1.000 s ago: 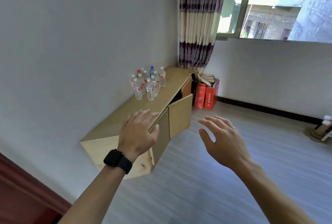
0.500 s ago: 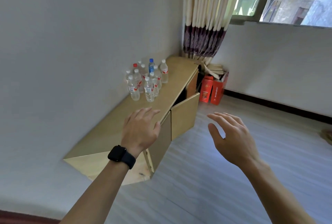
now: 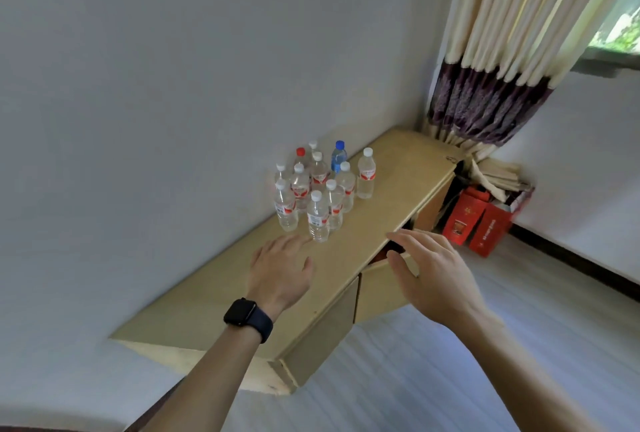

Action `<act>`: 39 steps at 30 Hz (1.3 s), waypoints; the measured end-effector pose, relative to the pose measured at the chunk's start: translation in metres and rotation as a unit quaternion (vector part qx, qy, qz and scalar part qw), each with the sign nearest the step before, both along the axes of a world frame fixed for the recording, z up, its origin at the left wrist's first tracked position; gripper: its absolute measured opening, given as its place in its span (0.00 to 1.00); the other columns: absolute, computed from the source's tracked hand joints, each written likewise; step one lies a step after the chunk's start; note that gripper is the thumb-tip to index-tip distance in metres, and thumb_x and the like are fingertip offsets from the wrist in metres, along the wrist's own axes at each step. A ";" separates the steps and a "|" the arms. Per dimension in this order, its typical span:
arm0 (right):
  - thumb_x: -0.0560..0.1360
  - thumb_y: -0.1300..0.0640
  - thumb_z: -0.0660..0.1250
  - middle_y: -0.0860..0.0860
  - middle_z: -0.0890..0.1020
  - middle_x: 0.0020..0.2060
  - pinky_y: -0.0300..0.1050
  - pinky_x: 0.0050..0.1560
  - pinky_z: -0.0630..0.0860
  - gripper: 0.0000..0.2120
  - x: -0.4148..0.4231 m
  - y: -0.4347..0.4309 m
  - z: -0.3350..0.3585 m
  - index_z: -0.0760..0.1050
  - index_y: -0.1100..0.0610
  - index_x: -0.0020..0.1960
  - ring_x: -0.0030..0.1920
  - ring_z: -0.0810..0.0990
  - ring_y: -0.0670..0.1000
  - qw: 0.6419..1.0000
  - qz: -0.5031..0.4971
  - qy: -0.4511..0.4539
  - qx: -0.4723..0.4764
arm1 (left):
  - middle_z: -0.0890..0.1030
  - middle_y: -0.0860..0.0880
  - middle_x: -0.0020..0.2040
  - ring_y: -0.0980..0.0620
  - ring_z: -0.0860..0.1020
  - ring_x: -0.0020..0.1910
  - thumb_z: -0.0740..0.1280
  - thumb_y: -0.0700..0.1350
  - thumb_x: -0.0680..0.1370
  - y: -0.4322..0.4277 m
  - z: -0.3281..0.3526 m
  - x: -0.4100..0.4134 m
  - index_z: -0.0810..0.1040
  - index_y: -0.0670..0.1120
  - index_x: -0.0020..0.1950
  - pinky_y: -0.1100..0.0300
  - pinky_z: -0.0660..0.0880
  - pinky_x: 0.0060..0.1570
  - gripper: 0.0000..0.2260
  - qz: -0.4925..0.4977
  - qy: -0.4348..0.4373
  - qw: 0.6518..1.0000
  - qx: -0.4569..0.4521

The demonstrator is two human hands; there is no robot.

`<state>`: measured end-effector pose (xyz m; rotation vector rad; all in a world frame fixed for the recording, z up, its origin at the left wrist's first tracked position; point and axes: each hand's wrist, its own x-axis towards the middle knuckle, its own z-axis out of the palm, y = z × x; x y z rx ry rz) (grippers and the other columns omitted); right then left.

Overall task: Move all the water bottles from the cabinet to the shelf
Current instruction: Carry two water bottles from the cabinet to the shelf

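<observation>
Left hand (image 3: 280,269) and right hand (image 3: 436,276): fingers spread, holding nothing. Water bottles (image 3: 320,186) stand clustered on the cabinet surface (image 3: 401,182) just beyond the left fingers. A hasty reach may topple the front bottle (image 3: 318,218) into its neighbours.

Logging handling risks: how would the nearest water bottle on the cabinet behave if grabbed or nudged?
The nearest bottle looks full, so probably heavy for its size. Tall and narrow, it may tip into the bottles behind if pushed near the cap. Its clear plastic likely dents slightly under a squeeze.
</observation>
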<state>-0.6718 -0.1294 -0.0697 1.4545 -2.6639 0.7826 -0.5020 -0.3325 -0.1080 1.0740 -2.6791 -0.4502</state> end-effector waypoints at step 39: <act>0.65 0.46 0.77 0.42 0.74 0.64 0.44 0.53 0.69 0.34 -0.231 -0.364 -0.207 0.67 0.44 0.67 0.63 0.74 0.49 0.940 0.178 -0.204 0.206 | 0.73 0.61 0.63 0.54 0.76 0.57 0.72 0.62 0.67 -0.198 -0.175 -0.209 0.65 0.70 0.65 0.52 0.77 0.53 0.28 0.211 0.095 0.912 0.339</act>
